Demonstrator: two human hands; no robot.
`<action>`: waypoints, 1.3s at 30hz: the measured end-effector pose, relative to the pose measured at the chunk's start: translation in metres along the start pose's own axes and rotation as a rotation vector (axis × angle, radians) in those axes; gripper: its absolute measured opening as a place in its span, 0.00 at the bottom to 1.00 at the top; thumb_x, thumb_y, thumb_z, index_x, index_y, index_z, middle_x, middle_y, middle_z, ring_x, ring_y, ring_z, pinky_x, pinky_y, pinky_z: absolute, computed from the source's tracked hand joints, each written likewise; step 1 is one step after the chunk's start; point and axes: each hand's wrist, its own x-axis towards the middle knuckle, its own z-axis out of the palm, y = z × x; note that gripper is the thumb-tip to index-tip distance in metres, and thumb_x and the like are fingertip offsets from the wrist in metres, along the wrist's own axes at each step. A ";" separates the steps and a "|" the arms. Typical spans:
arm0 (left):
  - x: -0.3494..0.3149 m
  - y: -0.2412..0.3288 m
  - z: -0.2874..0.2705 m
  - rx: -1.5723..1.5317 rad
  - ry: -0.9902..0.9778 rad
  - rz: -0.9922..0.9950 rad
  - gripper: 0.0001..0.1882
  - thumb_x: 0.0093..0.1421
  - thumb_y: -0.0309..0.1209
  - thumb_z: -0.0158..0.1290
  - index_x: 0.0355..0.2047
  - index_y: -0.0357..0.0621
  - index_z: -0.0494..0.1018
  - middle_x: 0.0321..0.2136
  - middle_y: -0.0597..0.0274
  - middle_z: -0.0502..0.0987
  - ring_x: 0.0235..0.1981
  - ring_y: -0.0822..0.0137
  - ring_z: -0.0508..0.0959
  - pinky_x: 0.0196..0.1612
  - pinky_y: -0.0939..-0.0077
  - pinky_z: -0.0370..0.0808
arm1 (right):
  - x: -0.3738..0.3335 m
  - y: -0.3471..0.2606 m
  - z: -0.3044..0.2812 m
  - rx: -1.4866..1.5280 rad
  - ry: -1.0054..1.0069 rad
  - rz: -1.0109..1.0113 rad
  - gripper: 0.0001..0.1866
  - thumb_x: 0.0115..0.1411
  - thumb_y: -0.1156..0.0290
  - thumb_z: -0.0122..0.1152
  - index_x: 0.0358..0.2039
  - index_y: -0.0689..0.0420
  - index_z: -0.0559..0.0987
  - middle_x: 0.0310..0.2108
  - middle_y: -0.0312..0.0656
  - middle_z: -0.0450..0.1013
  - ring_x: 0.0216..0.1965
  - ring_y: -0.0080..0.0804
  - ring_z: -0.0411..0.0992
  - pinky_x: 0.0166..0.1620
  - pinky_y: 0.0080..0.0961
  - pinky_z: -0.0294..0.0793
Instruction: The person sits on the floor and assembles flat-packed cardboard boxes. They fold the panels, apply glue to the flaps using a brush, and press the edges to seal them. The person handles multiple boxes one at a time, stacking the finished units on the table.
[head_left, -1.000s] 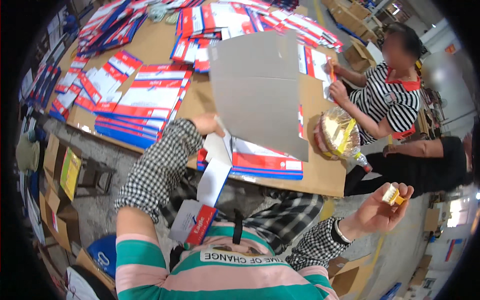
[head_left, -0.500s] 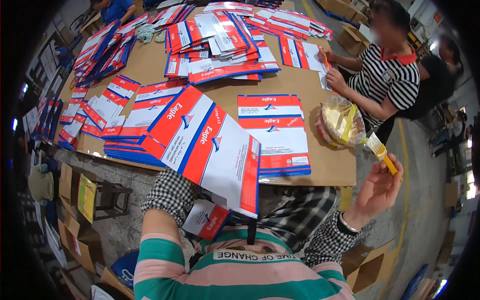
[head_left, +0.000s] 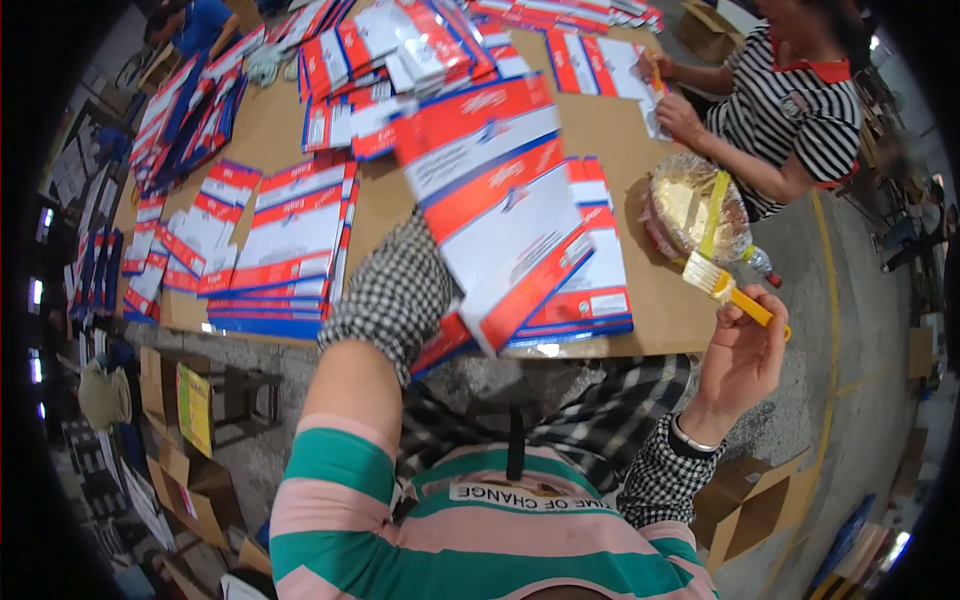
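A flat printed carton sheet [head_left: 520, 225], red, white and blue, hangs tilted over the near table edge, blurred by motion. My left arm in its checked sleeve [head_left: 395, 290] reaches under it; that hand is hidden behind the sheet it carries. Beneath lies a stack of similar sheets [head_left: 605, 262]. My right hand [head_left: 745, 350], palm up at the table's right corner, grips a flat paintbrush [head_left: 740, 300] by its yellow handle. The brush's pale bristles are close to a plastic-wrapped bowl [head_left: 658, 222] holding a cream-coloured substance, with a yellow strip across its top.
More carton sheets [head_left: 290, 240] are stacked at the left, with a higher pile [head_left: 345, 60] farther back. Across the right corner, a person in a striped shirt [head_left: 790, 110] works on a flat sheet [head_left: 590, 65]. Open cardboard boxes [head_left: 200, 490] stand on the floor.
The carton sheet has swung right and away from me, over the right-hand stack, with my left arm extended. My right hand has shifted slightly left, bringing the brush nearer the bowl.
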 end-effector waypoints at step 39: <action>-0.254 -0.071 -0.020 0.800 0.132 0.304 0.41 0.46 0.43 0.64 0.57 0.36 0.63 0.52 0.40 0.68 0.56 0.44 0.67 0.55 0.61 0.68 | -0.010 0.031 0.023 -0.070 -0.104 0.135 0.20 0.69 0.64 0.39 0.52 0.65 0.69 0.52 0.58 0.68 0.41 0.46 0.75 0.46 0.38 0.76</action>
